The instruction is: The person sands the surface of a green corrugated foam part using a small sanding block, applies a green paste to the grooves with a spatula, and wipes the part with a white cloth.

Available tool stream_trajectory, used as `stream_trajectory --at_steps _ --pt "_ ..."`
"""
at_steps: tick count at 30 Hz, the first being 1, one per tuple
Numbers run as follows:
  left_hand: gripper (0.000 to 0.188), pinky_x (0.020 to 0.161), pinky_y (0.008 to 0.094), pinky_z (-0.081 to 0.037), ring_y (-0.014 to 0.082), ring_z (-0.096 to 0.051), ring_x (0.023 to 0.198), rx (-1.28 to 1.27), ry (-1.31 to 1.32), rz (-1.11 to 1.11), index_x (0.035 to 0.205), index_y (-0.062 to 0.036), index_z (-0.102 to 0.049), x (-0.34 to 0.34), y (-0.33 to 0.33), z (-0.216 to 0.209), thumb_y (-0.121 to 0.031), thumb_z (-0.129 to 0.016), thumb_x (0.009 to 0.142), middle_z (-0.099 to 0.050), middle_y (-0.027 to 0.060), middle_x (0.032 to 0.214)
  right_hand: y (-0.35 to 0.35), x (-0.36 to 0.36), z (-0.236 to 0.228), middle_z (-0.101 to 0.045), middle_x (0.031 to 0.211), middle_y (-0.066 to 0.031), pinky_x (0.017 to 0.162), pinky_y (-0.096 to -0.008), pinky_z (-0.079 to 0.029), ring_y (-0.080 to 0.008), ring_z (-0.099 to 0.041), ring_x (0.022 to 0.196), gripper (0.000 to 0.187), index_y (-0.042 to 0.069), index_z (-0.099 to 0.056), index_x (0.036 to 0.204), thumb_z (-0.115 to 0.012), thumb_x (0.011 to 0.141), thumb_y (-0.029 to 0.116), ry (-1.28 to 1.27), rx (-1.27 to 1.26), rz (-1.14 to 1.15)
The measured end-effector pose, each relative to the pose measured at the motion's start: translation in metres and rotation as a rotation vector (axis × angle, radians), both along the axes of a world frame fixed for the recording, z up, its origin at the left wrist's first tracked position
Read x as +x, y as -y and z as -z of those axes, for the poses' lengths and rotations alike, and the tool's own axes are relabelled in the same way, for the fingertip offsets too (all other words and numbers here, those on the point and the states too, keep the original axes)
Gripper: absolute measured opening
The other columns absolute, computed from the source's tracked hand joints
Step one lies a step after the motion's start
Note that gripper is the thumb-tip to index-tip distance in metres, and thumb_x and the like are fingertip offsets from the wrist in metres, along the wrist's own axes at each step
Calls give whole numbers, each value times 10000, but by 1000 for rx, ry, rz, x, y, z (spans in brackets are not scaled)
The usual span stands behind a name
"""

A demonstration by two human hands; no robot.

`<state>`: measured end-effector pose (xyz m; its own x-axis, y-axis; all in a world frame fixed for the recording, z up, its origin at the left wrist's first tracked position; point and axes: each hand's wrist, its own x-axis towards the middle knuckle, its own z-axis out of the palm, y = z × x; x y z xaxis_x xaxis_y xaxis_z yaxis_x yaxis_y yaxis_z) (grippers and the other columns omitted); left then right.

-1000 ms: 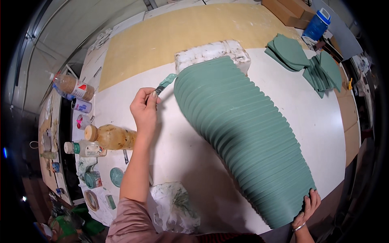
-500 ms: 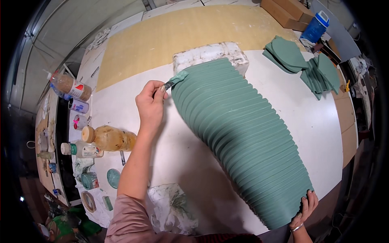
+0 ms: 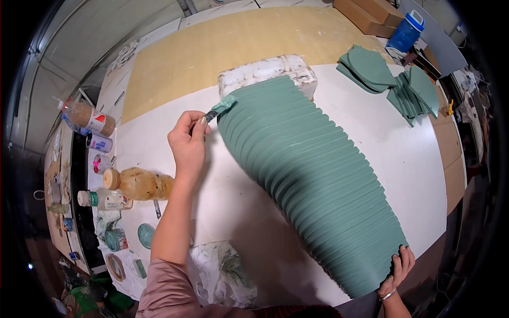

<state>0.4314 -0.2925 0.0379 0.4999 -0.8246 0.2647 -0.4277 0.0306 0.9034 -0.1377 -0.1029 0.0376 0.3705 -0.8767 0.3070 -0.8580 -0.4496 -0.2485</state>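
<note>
Your right hand point(image 3: 395, 270) is down at the near end of the ridged green stack point(image 3: 307, 169), fingers curled over its right edge; can't tell if you're actually gripping or just steadying it. That stack runs slantwise up the worktop point(image 3: 413, 153) from there. Over to the left you've got a crumpled, green-stained white sheet point(image 3: 222, 265), then a round green disc point(image 3: 146, 235), then a yellowish bottle point(image 3: 143, 184) lying on its side. Farther up, your left hand point(image 3: 188, 138) is pinching a dark tool point(image 3: 226, 104), its green-smeared tip right at the stack's far left edge. The stack's far end meets a grubby white block point(image 3: 265, 73), with loose green pieces point(image 3: 368, 66) off to the right and a yellowish sheet point(image 3: 185, 63) beyond.
</note>
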Motion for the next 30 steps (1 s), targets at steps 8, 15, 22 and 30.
stream_trajectory --at_steps 8,15,22,30 --pt "70 563 197 -393 41 -485 623 56 -52 9 961 -23 -636 0 -27 9 -52 -576 980 -602 -18 735 -1 -1 0 -520 1381 -298 1085 -591 -308 -487 -430 1302 508 -25 -557 1263 -338 971 329 -8 -5 1" --pt "72 568 198 -395 40 -482 624 53 -51 48 972 -24 -639 3 -31 21 -68 -582 985 -599 -19 733 -2 2 -5 -516 1379 -305 1089 -597 -302 -489 -430 1299 509 -31 -553 1264 -339 973 327 -20 -2 3" --pt "83 583 197 -397 42 -480 638 16 -85 13 980 -17 -639 1 -32 25 -67 -574 991 -601 -17 738 2 2 -2 -508 1383 -312 1092 -600 -301 -488 -429 1297 515 -27 -545 1276 -333 979 337 -18 2 -12" --pt "91 607 200 -406 48 -492 666 29 7 -11 1007 -12 -642 -5 -31 21 -61 -567 992 -613 -12 765 1 -1 -3 -510 1383 -311 1091 -594 -305 -483 -436 1293 528 -23 -545 1289 -325 982 346 -27 -10 -5"
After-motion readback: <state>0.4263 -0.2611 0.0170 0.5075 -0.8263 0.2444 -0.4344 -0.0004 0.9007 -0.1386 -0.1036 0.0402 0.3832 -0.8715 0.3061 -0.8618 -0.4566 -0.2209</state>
